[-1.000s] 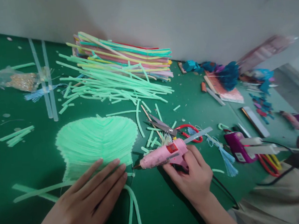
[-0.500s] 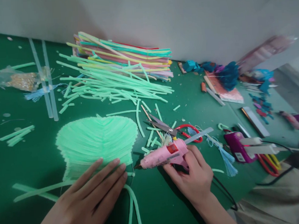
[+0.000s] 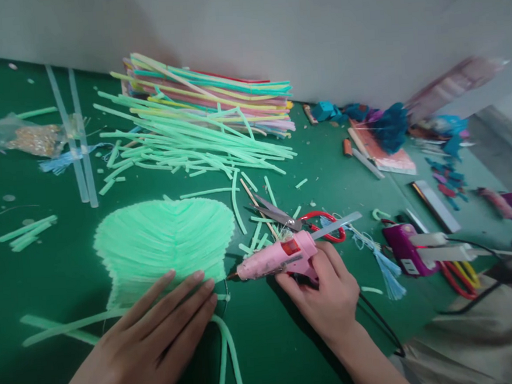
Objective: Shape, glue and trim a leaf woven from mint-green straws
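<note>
A light-green leaf-like piece made of pipe cleaners [image 3: 167, 239] lies flat on the green table [image 3: 293, 353]. My left hand [image 3: 160, 333] rests flat on its lower part, fingers stretched out, hiding that edge. My right hand [image 3: 326, 286] grips a pink hot glue gun [image 3: 276, 258] with a clear glue stick [image 3: 337, 225] in its back. The gun's nozzle points left, at the right edge of the green piece, by a thin dark wire [image 3: 226, 289]. Loose green pipe cleaners [image 3: 233, 357] stick out from under my left hand.
Red-handled scissors [image 3: 284, 216] lie open behind the glue gun among green offcuts. A pile of pipe cleaners [image 3: 190, 126] is by the wall. Two glue sticks [image 3: 84, 145] and a bag of beads [image 3: 35, 140] lie left. A purple power strip [image 3: 402, 249] and another person's knee [image 3: 480, 328] are right.
My right hand has moved the glue gun slightly left and up, bringing the nozzle closer to the green piece's edge. My left hand stays pressed in place.
</note>
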Demonstrator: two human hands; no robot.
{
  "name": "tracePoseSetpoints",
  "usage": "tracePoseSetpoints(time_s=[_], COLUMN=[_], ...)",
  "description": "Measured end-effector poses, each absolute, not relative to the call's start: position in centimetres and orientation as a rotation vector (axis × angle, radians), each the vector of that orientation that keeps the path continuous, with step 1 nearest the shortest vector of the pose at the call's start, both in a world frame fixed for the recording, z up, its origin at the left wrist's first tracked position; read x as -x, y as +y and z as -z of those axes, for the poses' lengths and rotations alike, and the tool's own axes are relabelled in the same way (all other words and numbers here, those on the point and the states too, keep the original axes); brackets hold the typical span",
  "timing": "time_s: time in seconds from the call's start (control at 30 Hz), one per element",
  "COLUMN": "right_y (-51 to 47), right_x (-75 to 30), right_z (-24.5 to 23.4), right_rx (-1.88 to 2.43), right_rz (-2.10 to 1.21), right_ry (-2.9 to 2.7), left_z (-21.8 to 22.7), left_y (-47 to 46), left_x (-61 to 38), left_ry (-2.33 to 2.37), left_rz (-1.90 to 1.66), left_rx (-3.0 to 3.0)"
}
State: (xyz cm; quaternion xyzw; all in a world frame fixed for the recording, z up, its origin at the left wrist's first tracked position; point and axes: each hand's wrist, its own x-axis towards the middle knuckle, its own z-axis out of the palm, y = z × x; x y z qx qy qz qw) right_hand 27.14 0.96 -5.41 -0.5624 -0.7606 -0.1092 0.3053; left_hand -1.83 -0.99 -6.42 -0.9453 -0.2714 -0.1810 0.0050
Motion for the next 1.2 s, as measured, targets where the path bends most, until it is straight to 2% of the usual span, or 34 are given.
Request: tracePoseSetpoints(time_s=[0.93,1.2], right_y=[0.5,3.7], right_x=[-27.2,-32.3], right_z=[5.1,5.1], right_rx=[1.499,1.996], right_rz=[0.218,0.25], right_ry=[-2.016,-1.856], left_z=[6.4,6.4], left_y=[-1.0,-1.4], left_x=[1.9,1.6], left_ry=[-0.872,-0.939], left_rz=[0.565,0.648], left_rx=[2.985,2.987])
